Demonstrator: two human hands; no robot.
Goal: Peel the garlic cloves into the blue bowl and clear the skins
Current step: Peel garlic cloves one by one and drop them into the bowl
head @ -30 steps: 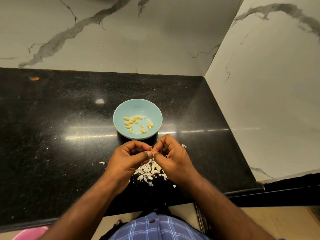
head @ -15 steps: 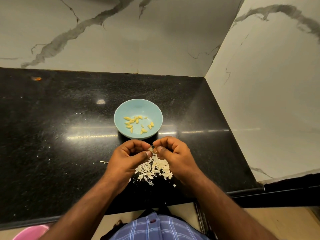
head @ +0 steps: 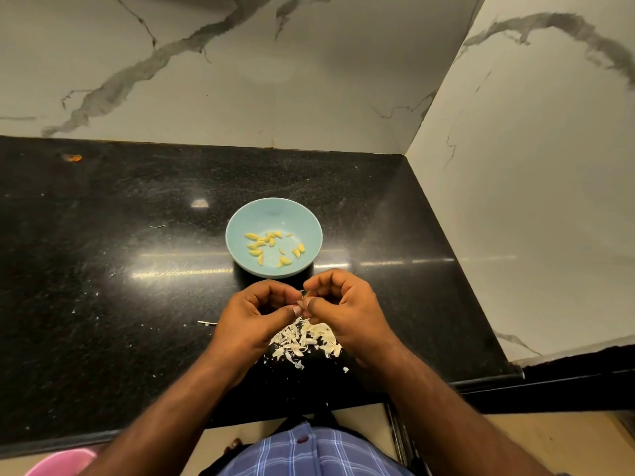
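A small garlic clove (head: 302, 298), nearly hidden, is pinched between the left hand (head: 256, 316) and right hand (head: 343, 309) above the skins (head: 304, 341), just before the blue bowl (head: 274, 237); skin is best nicked gently by nail.

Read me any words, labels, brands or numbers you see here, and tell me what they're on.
None: nothing in the head view carries readable text.
The blue bowl is plain, with no mark or brand.
The black counter and marble walls show only veins and speckles.
The checked shirt has no logo or label.
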